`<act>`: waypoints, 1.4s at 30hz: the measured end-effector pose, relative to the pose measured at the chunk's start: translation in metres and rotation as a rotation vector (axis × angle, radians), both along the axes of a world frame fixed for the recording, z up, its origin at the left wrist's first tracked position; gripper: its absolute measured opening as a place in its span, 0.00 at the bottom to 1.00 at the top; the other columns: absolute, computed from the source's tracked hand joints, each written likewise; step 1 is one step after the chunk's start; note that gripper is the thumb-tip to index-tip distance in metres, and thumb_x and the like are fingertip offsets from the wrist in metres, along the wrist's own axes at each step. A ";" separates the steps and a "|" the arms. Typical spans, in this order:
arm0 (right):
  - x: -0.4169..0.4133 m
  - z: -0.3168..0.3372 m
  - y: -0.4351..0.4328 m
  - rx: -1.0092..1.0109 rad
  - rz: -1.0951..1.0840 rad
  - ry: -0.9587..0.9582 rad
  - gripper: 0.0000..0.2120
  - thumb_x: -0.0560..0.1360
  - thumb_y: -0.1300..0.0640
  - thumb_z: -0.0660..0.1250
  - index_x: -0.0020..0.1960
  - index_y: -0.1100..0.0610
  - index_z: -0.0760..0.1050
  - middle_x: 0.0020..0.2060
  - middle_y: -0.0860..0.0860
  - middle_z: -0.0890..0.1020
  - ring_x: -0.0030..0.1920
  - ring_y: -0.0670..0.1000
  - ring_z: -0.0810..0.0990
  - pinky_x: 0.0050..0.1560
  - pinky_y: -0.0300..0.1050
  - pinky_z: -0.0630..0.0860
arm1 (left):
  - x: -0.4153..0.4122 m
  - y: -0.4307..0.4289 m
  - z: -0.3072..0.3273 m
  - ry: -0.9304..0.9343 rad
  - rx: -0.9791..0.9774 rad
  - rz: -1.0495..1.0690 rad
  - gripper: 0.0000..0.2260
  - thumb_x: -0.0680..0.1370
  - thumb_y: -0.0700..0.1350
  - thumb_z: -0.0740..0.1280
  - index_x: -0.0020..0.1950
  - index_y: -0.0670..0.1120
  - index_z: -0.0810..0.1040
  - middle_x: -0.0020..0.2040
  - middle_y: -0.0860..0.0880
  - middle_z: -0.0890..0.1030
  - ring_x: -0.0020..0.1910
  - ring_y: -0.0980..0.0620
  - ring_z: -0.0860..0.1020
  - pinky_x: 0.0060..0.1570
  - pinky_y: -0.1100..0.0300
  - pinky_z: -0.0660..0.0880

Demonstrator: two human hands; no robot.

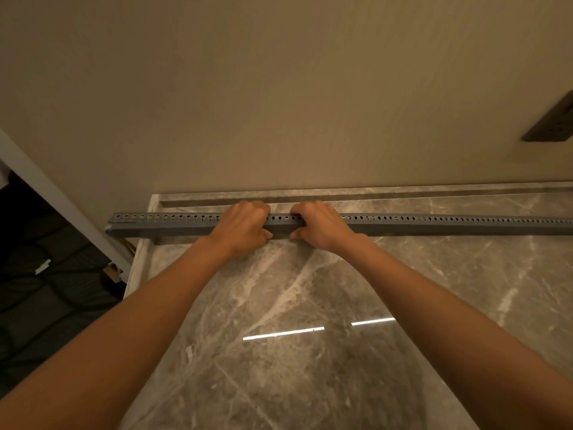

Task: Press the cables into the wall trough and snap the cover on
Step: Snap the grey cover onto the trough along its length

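A long grey plastic trough (434,226) with a row of small holes along its upper side lies across the marble counter, parallel to the wall. A smooth grey cover faces me on its front. My left hand (242,228) and my right hand (319,226) grip it side by side near its middle, fingers curled over the top, thumbs on the front face. Its left end (121,225) juts past the counter's edge. No cables show; the inside of the trough is hidden.
The grey marble counter (310,321) meets a beige wall (279,103), with a shallow groove (403,195) along the back. A dark socket plate (552,122) sits on the wall at the right. Left of the counter are a white frame (46,193) and dark padded material (46,290) below.
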State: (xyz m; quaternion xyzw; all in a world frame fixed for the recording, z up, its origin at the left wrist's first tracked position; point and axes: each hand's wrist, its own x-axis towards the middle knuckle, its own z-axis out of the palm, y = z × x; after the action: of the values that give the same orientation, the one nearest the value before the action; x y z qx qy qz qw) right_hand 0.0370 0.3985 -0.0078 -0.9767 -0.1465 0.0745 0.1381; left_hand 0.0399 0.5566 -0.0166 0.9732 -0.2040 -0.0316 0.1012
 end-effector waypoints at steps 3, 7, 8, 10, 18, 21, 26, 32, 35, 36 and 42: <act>0.000 0.001 0.006 -0.016 -0.034 0.024 0.10 0.70 0.58 0.69 0.50 0.59 0.75 0.48 0.59 0.81 0.50 0.60 0.78 0.42 0.46 0.67 | 0.001 0.011 -0.001 0.070 -0.092 0.010 0.13 0.73 0.48 0.68 0.54 0.43 0.74 0.55 0.44 0.77 0.53 0.45 0.74 0.48 0.54 0.70; 0.002 0.005 0.026 0.035 -0.021 0.080 0.10 0.70 0.58 0.69 0.49 0.60 0.76 0.48 0.59 0.81 0.49 0.60 0.78 0.41 0.46 0.66 | 0.005 0.040 0.006 0.112 -0.089 0.078 0.13 0.71 0.51 0.71 0.50 0.45 0.77 0.51 0.45 0.79 0.48 0.45 0.77 0.42 0.56 0.70; 0.003 0.005 0.034 0.057 -0.010 0.092 0.11 0.70 0.56 0.70 0.50 0.60 0.75 0.48 0.59 0.81 0.50 0.60 0.78 0.42 0.46 0.67 | 0.006 0.049 0.007 0.116 -0.072 0.092 0.13 0.70 0.51 0.71 0.49 0.45 0.77 0.50 0.45 0.80 0.48 0.45 0.77 0.42 0.56 0.70; 0.004 0.004 0.053 0.087 0.022 0.099 0.13 0.70 0.55 0.69 0.51 0.60 0.75 0.49 0.59 0.81 0.50 0.60 0.77 0.43 0.46 0.67 | 0.008 0.066 0.009 0.122 -0.025 0.112 0.14 0.70 0.51 0.71 0.49 0.45 0.76 0.52 0.44 0.80 0.50 0.44 0.77 0.43 0.55 0.70; 0.004 -0.002 0.080 0.080 0.074 0.027 0.13 0.71 0.58 0.68 0.54 0.61 0.74 0.51 0.61 0.81 0.52 0.61 0.77 0.43 0.47 0.66 | 0.000 0.071 0.009 0.006 -0.001 0.119 0.11 0.71 0.46 0.70 0.50 0.43 0.77 0.52 0.44 0.80 0.51 0.43 0.77 0.46 0.54 0.71; 0.003 -0.002 0.078 0.073 0.093 0.017 0.11 0.71 0.58 0.68 0.52 0.61 0.76 0.49 0.61 0.81 0.50 0.62 0.77 0.42 0.45 0.64 | -0.002 0.071 0.008 -0.008 0.002 0.099 0.10 0.70 0.46 0.70 0.47 0.42 0.78 0.49 0.43 0.81 0.48 0.42 0.78 0.42 0.55 0.69; 0.007 -0.001 0.072 0.081 0.119 0.032 0.09 0.71 0.57 0.68 0.48 0.62 0.77 0.46 0.62 0.81 0.48 0.62 0.77 0.40 0.45 0.63 | -0.003 0.068 0.010 0.020 -0.008 0.108 0.09 0.70 0.46 0.71 0.44 0.42 0.79 0.47 0.42 0.81 0.46 0.42 0.77 0.40 0.56 0.67; 0.006 -0.004 0.071 0.082 0.149 0.031 0.12 0.72 0.56 0.67 0.53 0.61 0.73 0.53 0.60 0.80 0.52 0.61 0.77 0.44 0.48 0.66 | -0.013 0.071 0.015 0.093 -0.060 0.212 0.12 0.72 0.44 0.70 0.53 0.42 0.78 0.52 0.41 0.80 0.52 0.42 0.76 0.49 0.51 0.72; 0.004 -0.003 0.071 0.054 0.148 0.034 0.12 0.74 0.55 0.65 0.54 0.61 0.72 0.53 0.60 0.79 0.53 0.61 0.76 0.48 0.51 0.69 | -0.015 0.087 0.021 0.099 -0.027 0.276 0.13 0.73 0.44 0.70 0.56 0.42 0.77 0.56 0.41 0.78 0.55 0.42 0.75 0.55 0.48 0.73; 0.003 -0.001 0.072 0.061 0.141 0.037 0.12 0.74 0.55 0.65 0.53 0.62 0.72 0.53 0.60 0.79 0.53 0.61 0.77 0.48 0.51 0.69 | -0.016 0.093 0.024 0.108 -0.016 0.294 0.14 0.73 0.44 0.70 0.57 0.42 0.77 0.56 0.42 0.78 0.55 0.42 0.75 0.55 0.48 0.74; -0.001 0.003 0.101 0.123 0.126 0.041 0.11 0.74 0.56 0.65 0.52 0.62 0.73 0.53 0.60 0.78 0.52 0.61 0.76 0.49 0.50 0.71 | -0.013 0.121 0.030 0.135 0.057 0.283 0.16 0.72 0.42 0.70 0.59 0.43 0.76 0.57 0.42 0.77 0.56 0.43 0.74 0.55 0.51 0.73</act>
State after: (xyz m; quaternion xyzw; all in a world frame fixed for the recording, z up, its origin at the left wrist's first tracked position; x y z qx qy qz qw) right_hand 0.0363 0.4999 -0.0049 -0.9535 -0.2089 0.0938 0.1957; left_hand 0.0271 0.6773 0.0133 0.9904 -0.0566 -0.0880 0.0905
